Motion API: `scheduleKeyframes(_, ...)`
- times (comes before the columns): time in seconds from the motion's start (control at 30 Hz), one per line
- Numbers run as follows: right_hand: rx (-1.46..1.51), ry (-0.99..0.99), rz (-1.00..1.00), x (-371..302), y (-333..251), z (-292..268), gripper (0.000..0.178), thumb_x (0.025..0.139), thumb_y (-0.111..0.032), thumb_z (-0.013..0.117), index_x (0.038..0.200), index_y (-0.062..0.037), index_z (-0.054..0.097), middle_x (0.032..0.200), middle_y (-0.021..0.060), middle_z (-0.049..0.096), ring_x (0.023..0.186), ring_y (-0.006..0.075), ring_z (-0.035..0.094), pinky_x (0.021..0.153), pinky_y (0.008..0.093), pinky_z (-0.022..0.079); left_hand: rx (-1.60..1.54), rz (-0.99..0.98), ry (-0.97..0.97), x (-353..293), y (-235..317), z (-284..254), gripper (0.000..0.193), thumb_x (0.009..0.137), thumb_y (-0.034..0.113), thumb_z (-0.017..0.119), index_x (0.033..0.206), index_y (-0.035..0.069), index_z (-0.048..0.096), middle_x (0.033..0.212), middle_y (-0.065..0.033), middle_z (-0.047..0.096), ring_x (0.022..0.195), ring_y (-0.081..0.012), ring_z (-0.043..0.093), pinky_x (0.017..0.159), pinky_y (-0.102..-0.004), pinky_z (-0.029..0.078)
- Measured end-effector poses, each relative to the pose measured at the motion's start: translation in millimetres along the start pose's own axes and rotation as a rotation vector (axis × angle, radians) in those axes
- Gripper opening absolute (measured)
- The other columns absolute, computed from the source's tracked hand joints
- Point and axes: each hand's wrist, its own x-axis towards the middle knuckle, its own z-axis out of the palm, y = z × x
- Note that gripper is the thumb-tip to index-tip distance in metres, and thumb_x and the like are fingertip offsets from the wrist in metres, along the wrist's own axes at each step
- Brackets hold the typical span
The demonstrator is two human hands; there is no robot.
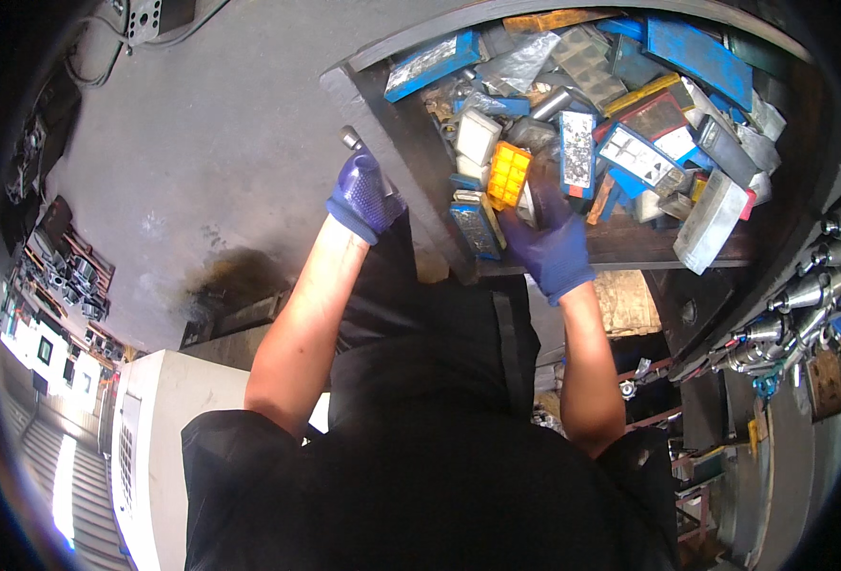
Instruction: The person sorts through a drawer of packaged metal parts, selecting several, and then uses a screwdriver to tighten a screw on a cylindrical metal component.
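Yellow case (510,175), upper centre, suits side gripping; right hand (552,243) part-spread beside it, hold unclear; left hand (365,190) seems curled round a metal cylinder (350,138).

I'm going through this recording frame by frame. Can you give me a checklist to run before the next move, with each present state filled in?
1. Hand cover: ok; left hand and right hand wear purple-blue gloves.
2. Left grip: ok; a short silver metal cylinder juts from the closed fist.
3. Right grip on the yellow rectangular compartmented box: cannot tell; the hand is beside it, partly shadowed.
4. Room around the right hand: not ok; boxes crowd it inside the dark deep-walled drawer.
5. Long pale grey block inside the drawer: not ok; its near end appears to overlap the near wall.
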Motion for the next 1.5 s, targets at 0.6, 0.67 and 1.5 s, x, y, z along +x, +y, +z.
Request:
scheduleKeyframes(0.6,0.117,-0.293,0.021,4,-8,-21,0.069,0.079,-0.015,0.08,0.139,-0.0031,0.049,0.129,0.0138,0.06,0.121,0.0227,0.056,0.102,0.0364,0.045,1.283,0.247,0.094,5,2,-9,0.035,0.099,0.025,0.045,0.122,0.005,0.061,0.119,-0.0142,0.066,0.113,-0.03,0.06,0.101,-0.0435,0.047)
scheduleKeyframes(0.67,-0.091,-0.128,-0.025,-5,-17,-4,0.075,0.075,-0.019,0.084,0.139,-0.004,0.047,0.127,0.0167,0.06,0.122,0.0274,0.057,0.103,0.0383,0.044,0.604,0.129,0.084,2,0,10,0.035,0.099,0.025,0.044,0.122,0.005,0.061,0.119,-0.0141,0.066,0.112,-0.0298,0.06,0.101,-0.0436,0.048)
scheduleKeyframes(1.5,0.196,0.502,-0.094,-25,-33,-40,0.049,0.083,0.005,0.071,0.13,0.0022,0.056,0.115,0.0124,0.067,0.103,0.0164,0.064,0.09,0.031,0.051,0.153,0.062,0.201,10,-2,-2,0.035,0.099,0.025,0.045,0.123,0.004,0.061,0.12,-0.0156,0.065,0.111,-0.0318,0.06,0.102,-0.0459,0.046)
